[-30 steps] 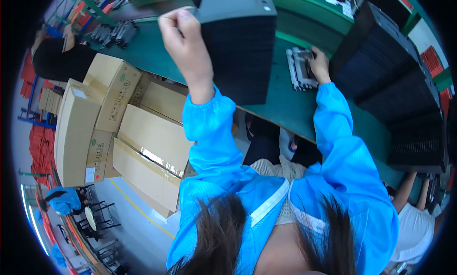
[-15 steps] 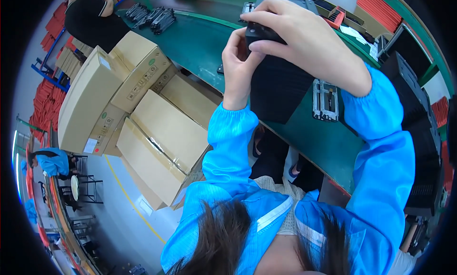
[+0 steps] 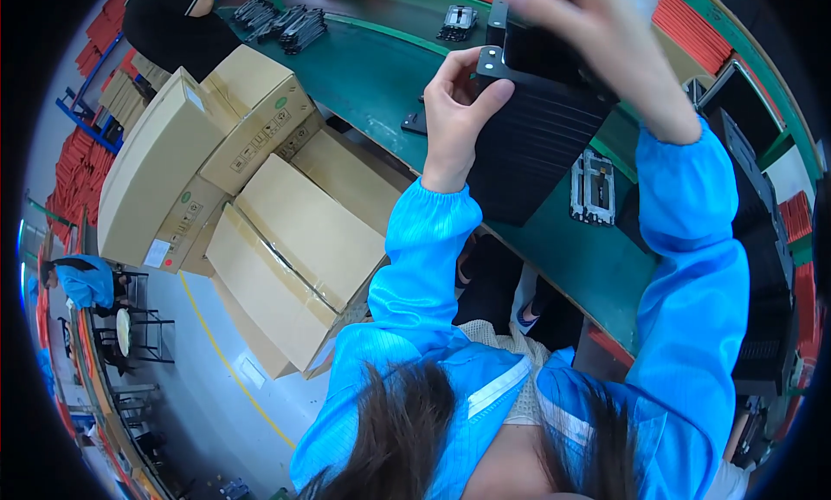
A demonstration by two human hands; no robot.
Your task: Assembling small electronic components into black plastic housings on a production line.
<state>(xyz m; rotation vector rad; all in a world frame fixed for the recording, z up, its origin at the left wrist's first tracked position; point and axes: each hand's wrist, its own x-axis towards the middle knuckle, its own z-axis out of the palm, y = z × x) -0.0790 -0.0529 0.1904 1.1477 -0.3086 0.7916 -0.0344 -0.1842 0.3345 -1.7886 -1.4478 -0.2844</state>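
A tall black box-shaped case with ribbed sides (image 3: pixel 541 149) stands upright at the green bench. My left hand (image 3: pixel 457 115) is closed on its near left top corner, thumb on the front and fingers curled behind. Beside the thumb, a flat black corner plate (image 3: pixel 491 63) shows two pale round spots. My right hand (image 3: pixel 606 37) is above the far part of the case, its fingers blurred by motion at the picture's top edge. Whether it holds anything is not clear. To the right of the case lies a stack of grey-and-black frame-like parts (image 3: pixel 593 188).
Large cardboard boxes (image 3: pixel 286 258) are stacked left of the green bench (image 3: pixel 372 84). Black parts (image 3: pixel 299 28) lie in piles at its far left, and a small frame-like part (image 3: pixel 457 22) at the back. More black cases (image 3: pixel 762 266) line the right side. A person in black (image 3: pixel 173 24) stands far left.
My right hand has come off the near corner and moved up and to the right. My left hand now grips that corner alone, and the case's corner plate has come into sight.
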